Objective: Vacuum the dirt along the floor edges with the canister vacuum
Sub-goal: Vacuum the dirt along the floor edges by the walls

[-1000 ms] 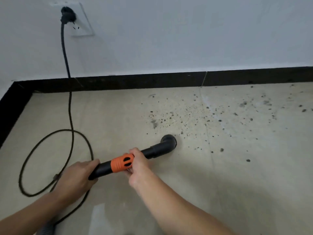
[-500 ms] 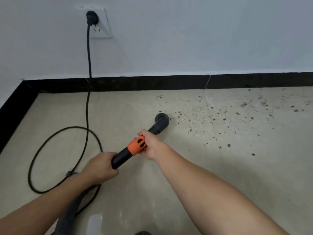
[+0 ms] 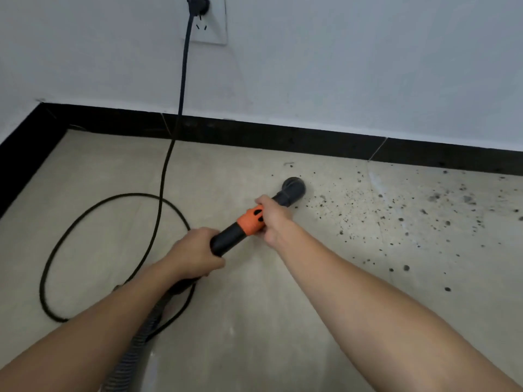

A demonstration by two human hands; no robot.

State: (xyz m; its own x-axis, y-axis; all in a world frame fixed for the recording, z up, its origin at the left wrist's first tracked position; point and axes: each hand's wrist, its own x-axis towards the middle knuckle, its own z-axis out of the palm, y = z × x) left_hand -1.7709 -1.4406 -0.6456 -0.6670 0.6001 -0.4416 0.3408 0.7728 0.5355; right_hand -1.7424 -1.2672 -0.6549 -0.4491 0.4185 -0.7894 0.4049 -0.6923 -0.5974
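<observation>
Black nozzle (image 3: 293, 188) at dirt's (image 3: 348, 205) left edge | your left hand (image 3: 195, 253), right hand (image 3: 273, 219) clench wand (image 3: 229, 239) | likely mid-sweep; next, push right along skirting (image 3: 283, 137)

Right of the vacuum pipe (image 3: 293, 189) the floor (image 3: 268, 321) lay open, strewn only with dirt (image 3: 434, 197). The black baseboard (image 3: 283, 137) shut off the far side (and the left edge as well). A looped cord (image 3: 183, 75) lay across the floor on the left, dropping from the wall socket (image 3: 210, 29).
</observation>
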